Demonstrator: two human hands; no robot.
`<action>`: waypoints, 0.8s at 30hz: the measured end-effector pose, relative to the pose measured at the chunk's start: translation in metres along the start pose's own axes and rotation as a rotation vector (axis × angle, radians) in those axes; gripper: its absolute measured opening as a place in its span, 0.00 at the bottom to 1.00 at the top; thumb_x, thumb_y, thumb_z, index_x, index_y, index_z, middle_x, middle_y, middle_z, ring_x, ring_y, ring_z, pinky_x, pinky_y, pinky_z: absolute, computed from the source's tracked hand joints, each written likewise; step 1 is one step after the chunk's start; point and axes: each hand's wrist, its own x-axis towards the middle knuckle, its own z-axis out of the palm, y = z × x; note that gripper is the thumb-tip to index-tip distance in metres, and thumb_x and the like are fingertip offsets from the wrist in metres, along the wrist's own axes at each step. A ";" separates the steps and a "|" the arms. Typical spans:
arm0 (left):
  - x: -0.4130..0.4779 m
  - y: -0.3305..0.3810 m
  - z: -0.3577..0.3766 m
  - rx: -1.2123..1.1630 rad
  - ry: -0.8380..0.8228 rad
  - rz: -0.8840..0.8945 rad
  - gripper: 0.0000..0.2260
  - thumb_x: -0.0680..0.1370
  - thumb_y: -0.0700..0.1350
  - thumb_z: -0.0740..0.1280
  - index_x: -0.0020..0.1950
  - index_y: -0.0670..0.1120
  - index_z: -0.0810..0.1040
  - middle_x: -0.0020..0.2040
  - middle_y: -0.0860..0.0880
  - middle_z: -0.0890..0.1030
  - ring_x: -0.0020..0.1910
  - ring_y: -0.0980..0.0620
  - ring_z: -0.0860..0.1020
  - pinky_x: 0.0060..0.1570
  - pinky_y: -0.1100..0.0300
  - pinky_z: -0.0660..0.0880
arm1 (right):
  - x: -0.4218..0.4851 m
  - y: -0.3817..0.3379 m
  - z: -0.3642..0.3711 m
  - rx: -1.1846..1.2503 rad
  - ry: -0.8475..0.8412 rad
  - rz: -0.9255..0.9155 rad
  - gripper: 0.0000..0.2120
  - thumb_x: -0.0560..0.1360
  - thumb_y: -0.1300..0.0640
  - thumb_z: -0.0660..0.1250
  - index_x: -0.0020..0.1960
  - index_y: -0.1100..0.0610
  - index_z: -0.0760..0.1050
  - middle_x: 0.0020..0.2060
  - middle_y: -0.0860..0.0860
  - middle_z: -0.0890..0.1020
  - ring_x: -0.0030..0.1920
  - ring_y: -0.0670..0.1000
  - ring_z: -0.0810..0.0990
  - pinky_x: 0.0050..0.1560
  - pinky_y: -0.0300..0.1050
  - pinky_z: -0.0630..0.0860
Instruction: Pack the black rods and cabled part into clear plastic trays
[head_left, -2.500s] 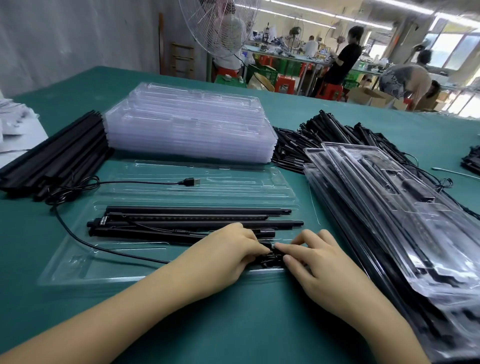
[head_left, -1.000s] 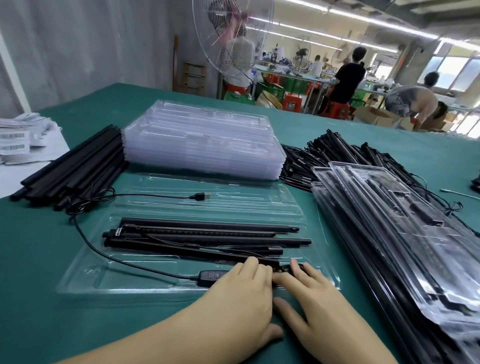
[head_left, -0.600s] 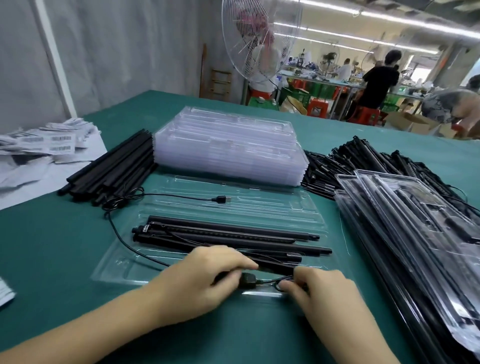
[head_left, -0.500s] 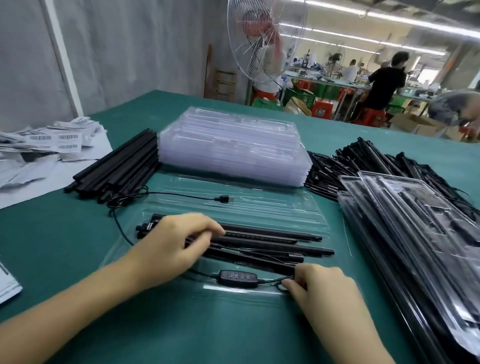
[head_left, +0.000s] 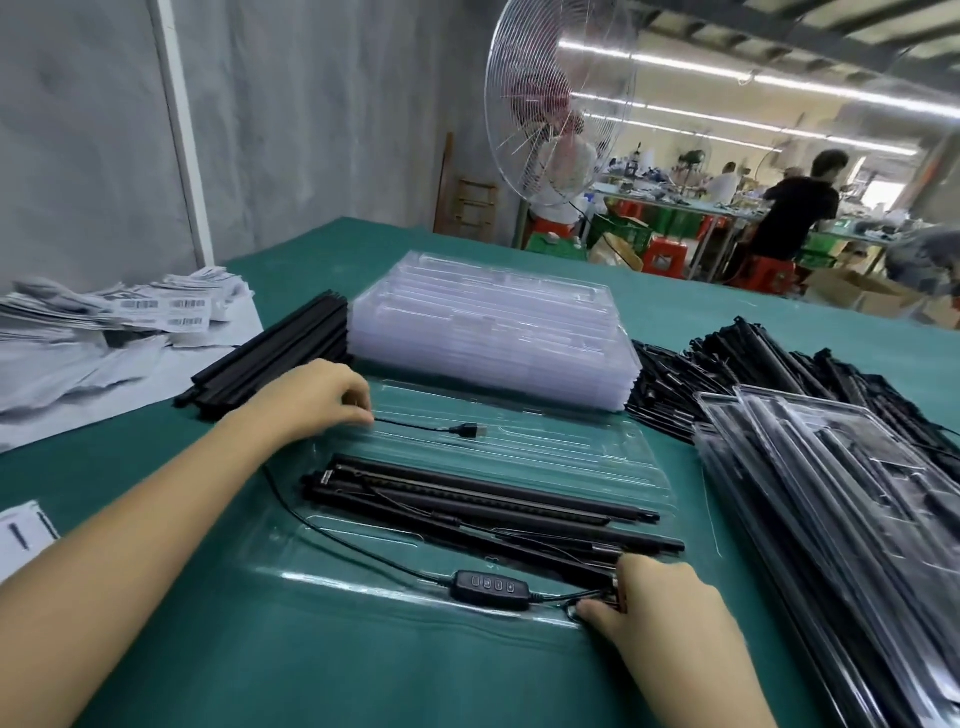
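An open clear plastic tray lies on the green table in front of me. Several black rods lie lengthwise in its near half. A black cable with a button controller runs along the tray's front edge, and its USB plug rests on the far half. My left hand pinches the cable at the tray's far left corner. My right hand holds the cable's coiled end against the rods' right ends.
A stack of empty clear trays stands behind the open one. Loose black rods lie to its left, beside barcode papers. Packed trays and more black parts fill the right. A fan stands beyond the table.
My left hand left the rods and moved back left to the cable near the USB plug. My right hand stayed at the rods' right end. The camera turned left.
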 end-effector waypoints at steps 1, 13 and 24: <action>0.000 0.000 -0.002 -0.021 0.000 -0.002 0.05 0.73 0.49 0.72 0.38 0.53 0.79 0.41 0.55 0.82 0.42 0.55 0.78 0.46 0.56 0.75 | 0.000 0.000 -0.001 -0.003 -0.001 0.002 0.24 0.75 0.38 0.61 0.34 0.53 0.56 0.34 0.46 0.63 0.41 0.53 0.68 0.38 0.41 0.64; -0.053 -0.081 -0.037 -0.421 0.708 -0.427 0.11 0.76 0.40 0.63 0.46 0.56 0.65 0.29 0.53 0.78 0.31 0.49 0.78 0.34 0.52 0.75 | -0.003 0.000 -0.002 -0.045 0.004 0.020 0.23 0.76 0.38 0.58 0.34 0.53 0.55 0.34 0.46 0.63 0.41 0.52 0.67 0.37 0.41 0.63; -0.058 -0.091 -0.027 -0.093 0.554 -0.450 0.07 0.73 0.50 0.67 0.35 0.55 0.72 0.30 0.51 0.76 0.30 0.48 0.74 0.32 0.56 0.72 | 0.003 -0.003 -0.003 -0.061 0.011 -0.046 0.24 0.75 0.39 0.62 0.34 0.53 0.55 0.33 0.46 0.63 0.38 0.52 0.67 0.33 0.43 0.63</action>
